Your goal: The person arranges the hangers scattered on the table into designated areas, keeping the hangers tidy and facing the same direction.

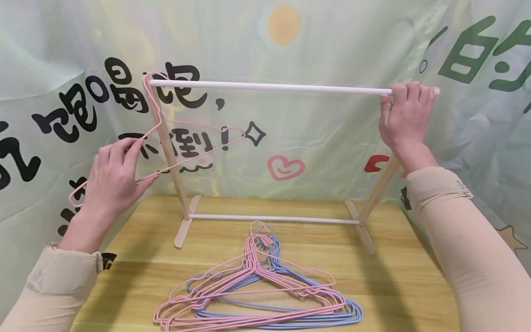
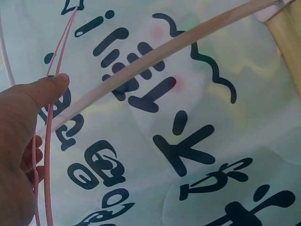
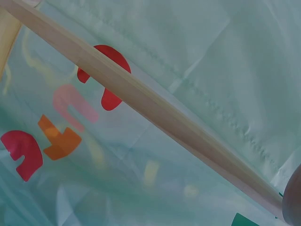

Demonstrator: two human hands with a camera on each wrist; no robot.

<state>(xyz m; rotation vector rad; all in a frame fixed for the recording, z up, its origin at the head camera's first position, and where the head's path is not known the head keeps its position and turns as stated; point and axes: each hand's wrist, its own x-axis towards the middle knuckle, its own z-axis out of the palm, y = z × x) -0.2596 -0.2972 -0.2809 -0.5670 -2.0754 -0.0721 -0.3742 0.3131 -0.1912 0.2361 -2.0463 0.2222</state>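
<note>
My left hand (image 1: pixel 114 177) holds a pink wire clothes hanger (image 1: pixel 199 154) at the left end of a small wooden garment rack. The hanger's hook overlaps the left end of the rack's white top bar (image 1: pixel 269 86), while its body hangs tilted across the left post (image 1: pixel 168 147). In the left wrist view, the thumb (image 2: pixel 56 84) lies against the pink wire (image 2: pixel 48 165), with fingers curled behind it. At the other end of the bar, my right hand (image 1: pixel 406 113) grips from above, fingers wrapped over it. The right wrist view mostly shows the right post (image 3: pixel 150 103).
On the wooden table (image 1: pixel 132 258), in front of the rack, lies a pile of pink hangers (image 1: pixel 253 263) and blue hangers (image 1: pixel 356 313). A white lower bar (image 1: pixel 269 218) joins the rack's feet. Behind hangs a pale green printed cloth (image 1: pixel 332 46).
</note>
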